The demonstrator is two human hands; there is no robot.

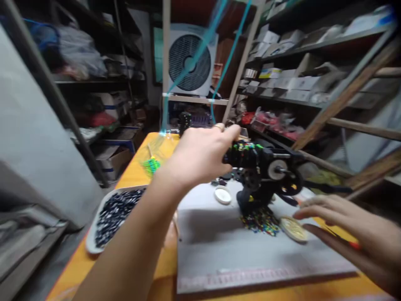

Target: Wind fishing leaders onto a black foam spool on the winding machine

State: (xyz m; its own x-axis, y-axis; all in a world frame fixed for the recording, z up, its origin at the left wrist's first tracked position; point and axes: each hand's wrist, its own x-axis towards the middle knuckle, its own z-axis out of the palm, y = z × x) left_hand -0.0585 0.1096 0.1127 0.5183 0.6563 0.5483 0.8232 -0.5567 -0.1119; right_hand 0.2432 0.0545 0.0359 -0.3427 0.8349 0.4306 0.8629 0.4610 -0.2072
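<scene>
A black machine (260, 184), like a small sewing machine head with a wheel at its right end, stands on a white board (213, 251). My left hand (205, 152), a ring on one finger, is closed around the left part of its arm, with the thumb below; the far fingertips are partly hidden. Colourful strands (247, 146) lie over that arm. My right hand (341, 221) is open, fingers stretched out, beside a round dish (294, 229) with pale yellow bits. A heap of small multicoloured pieces (261, 220) lies at the machine's foot.
At left, a white tray (90, 240) holds black and white pieces on the orange table (70, 271). A green bundle (152, 166) lies behind it. A small white dish (223, 195) sits near the machine. A fan (189, 60) and loaded shelves (291, 98) stand behind.
</scene>
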